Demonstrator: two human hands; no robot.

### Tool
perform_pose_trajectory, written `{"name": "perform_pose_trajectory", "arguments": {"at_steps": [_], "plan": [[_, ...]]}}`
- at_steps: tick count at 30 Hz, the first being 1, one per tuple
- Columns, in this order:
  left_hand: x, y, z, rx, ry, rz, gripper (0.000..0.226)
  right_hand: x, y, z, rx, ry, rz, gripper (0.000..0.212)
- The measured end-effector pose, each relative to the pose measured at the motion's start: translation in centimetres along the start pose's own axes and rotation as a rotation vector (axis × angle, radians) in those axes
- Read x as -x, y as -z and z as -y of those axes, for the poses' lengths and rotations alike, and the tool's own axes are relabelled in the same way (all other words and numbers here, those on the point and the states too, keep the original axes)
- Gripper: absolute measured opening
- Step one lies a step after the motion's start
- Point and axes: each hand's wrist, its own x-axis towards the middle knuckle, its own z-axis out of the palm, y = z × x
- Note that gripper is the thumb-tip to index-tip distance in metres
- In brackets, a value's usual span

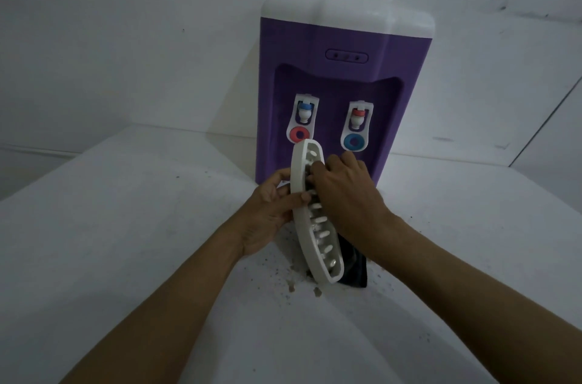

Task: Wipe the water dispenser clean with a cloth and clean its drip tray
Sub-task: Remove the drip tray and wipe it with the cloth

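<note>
1. Head view: you hold the white slotted plastic drip tray (301, 234) out of the purple water dispenser (330, 37), tipped on edge over the white table (126, 226), probably so dirt drops out; brown crumbs (293, 284) lie beneath it.
2. Your left hand (271, 210) grips the tray's left rim, thumb across the front and fingers curled behind, steadying it.
3. Your right hand (346, 191) curls its fingers (318, 170) onto the slotted face; whether they hook through the slots cannot be told.
4. The dark cloth (354, 270) lies on the table behind the tray's low end, under your right wrist, apparently held by neither hand.
</note>
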Motion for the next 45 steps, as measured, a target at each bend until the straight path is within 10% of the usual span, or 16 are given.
{"name": "perform_pose_trajectory", "arguments": {"at_steps": [7,13,34,45], "plan": [[0.1,0.0,0.1,0.004,-0.010,0.007,0.054,-0.2,-0.6,-0.2,-0.268,0.009,-0.139,0.004],[0.0,0.0,0.0,0.009,-0.026,-0.006,0.049,0.5,-0.2,0.0,0.002,-0.052,-0.022,0.027],[0.1,0.5,-0.2,-0.022,-0.009,-0.018,0.052,2.4,-1.9,-2.8,-0.486,-0.022,-0.190,0.032],[0.1,0.8,-0.1,-0.048,-0.010,0.008,0.053,1.1,-1.3,-1.6,0.034,0.194,-0.105,0.029]]}}
